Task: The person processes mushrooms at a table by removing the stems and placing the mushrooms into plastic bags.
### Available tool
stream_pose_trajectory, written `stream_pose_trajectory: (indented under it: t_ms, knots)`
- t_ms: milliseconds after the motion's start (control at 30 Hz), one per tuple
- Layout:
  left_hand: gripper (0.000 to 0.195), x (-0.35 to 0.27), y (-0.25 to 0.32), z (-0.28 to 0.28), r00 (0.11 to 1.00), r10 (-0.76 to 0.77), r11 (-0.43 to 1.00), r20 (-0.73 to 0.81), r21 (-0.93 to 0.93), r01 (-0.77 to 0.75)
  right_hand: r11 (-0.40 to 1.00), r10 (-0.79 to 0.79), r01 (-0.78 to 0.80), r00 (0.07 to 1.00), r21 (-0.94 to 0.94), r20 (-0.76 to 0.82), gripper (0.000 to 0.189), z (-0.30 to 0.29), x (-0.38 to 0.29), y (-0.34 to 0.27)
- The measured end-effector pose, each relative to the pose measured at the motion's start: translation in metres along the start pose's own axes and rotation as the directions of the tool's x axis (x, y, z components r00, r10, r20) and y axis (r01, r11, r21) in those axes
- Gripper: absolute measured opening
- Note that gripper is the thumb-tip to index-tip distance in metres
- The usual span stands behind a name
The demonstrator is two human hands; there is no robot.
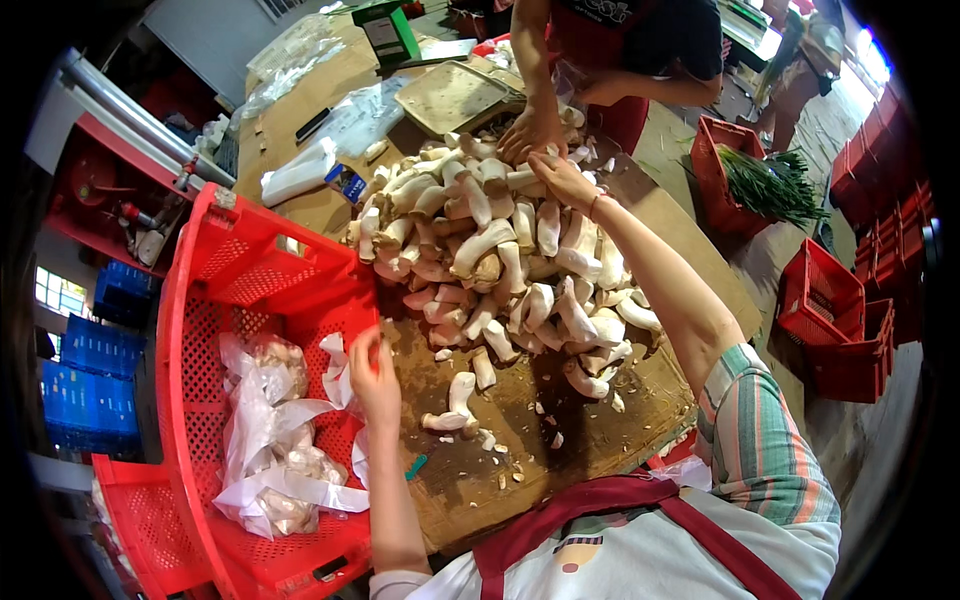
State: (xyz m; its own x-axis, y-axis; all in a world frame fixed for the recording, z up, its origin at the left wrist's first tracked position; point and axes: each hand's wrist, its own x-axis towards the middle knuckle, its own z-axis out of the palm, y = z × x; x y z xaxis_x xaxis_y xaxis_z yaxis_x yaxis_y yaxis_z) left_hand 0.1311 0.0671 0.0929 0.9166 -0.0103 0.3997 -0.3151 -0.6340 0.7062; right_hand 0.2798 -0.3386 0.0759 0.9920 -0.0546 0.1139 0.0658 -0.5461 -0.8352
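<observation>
A large heap of king oyster mushrooms (480, 251) lies on a brown work table (540, 465). My right hand (562, 180) reaches across to the heap's far side, its fingers touching the mushrooms beside a co-worker's hand (534, 133). Whether it grips one is hidden. Over the near edge of a red plastic crate (292, 259) is my left hand (375, 379), fingers curled, next to a piece of white plastic bag (335, 367). Its grasp is unclear. Inside the crate sit filled plastic bags (281, 442) of mushrooms. Two trimmed mushrooms (459, 405) lie apart from the heap.
Beyond the heap are a shallow tray (452, 96), a roll of clear bags (300, 172) and a blue box (345, 182). A small green-handled tool (415, 466) lies near the table's front. Red crates (821, 292) and a crate of green vegetables (727, 180) stand right.
</observation>
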Motion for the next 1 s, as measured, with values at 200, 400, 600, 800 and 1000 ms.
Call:
stream_pose_trajectory:
  t_ms: [200,400,600,800,1000]
  knots:
    - [0.02,-0.124,-0.03,-0.053,0.959,-0.282,0.949,-0.011,0.143,0.281,0.995,-0.084,0.065,0.95,-0.073,-0.3,0.056,-0.002,-0.004,0.025]
    - [0.039,-0.228,-0.055,-0.06,0.933,-0.31,0.818,0.182,0.552,0.164,0.783,-0.568,0.385,0.763,-0.489,-0.308,0.031,0.008,-0.08,-0.046]
    - [0.037,-0.256,-0.061,-0.052,0.951,-0.222,0.785,0.214,0.617,0.045,0.268,-0.762,0.943,0.334,-0.199,0.554,0.019,0.042,-0.202,-0.031]
    - [0.033,-0.235,-0.069,-0.045,0.958,-0.254,0.789,0.13,0.601,0.128,0.113,-0.494,0.927,0.365,-0.358,0.789,0.008,0.061,-0.258,0.004]
    - [0.019,-0.231,-0.094,-0.05,0.804,-0.548,0.808,0.232,0.393,0.438,0.189,-0.373,0.866,0.499,-0.463,0.782,0.012,0.065,-0.264,-0.029]
